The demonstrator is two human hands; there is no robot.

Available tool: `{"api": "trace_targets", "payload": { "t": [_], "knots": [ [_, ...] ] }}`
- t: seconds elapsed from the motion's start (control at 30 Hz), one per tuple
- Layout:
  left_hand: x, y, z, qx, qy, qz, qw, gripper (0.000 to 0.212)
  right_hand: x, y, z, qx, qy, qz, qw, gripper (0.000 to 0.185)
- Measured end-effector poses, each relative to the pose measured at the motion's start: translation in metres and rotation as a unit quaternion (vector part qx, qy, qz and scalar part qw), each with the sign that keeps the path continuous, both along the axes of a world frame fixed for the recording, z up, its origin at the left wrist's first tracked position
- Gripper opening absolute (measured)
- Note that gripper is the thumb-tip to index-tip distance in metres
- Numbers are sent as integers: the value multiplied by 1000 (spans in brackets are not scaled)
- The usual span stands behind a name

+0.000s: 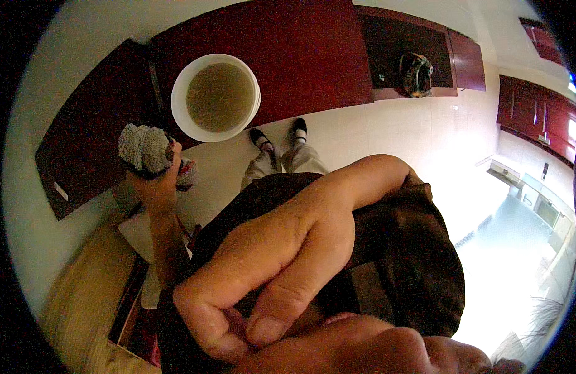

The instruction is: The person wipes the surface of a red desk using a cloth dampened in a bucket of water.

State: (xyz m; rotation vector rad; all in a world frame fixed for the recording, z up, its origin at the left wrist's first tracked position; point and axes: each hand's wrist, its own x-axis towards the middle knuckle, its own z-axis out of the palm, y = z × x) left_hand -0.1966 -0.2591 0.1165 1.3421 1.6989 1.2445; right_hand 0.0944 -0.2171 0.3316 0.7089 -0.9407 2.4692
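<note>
My left hand [159, 184], out to the left, grips a bunched grey terry cloth [144, 146]. One part of the cloth sticks up above the fingers, and another with some red hangs by the wrist. Beyond it, a white plastic bucket [177, 100] holding murky brownish water stands on the dark red surface [297, 61], near its front edge. Close to the camera, my right hand [288, 252] is raised to my face. Its index finger is curled against the thumb, and nothing shows between them.
My feet [281, 135] are on the pale floor [344, 126] by the dark red furniture. A dark patterned object [416, 75] sits in a recessed section farther right. Wooden furniture [87, 290] is at lower left. Red cabinets [526, 112] line the wall at right, near a bright glare.
</note>
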Motion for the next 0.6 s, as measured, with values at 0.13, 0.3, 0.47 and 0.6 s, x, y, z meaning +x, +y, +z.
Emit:
{"api": "trace_targets", "payload": {
  "t": [0.13,0.3,0.47,0.6],
  "knots": [
    [-1,-12,49,-41,-194,13,980,38,-15,-16,-6,39,43,61,996,25],
    [17,-27,75,67,63,-74,993,42,6,-55,43,-44,11,-8,999,26],
    [92,-53,166,30,177,-89,980,29,59,-91,60,55,6,69,996,26],
    [140,-65,168,43,59,-122,990,21,107,-139,84,59,29,-116,991,25]
  ]
}}
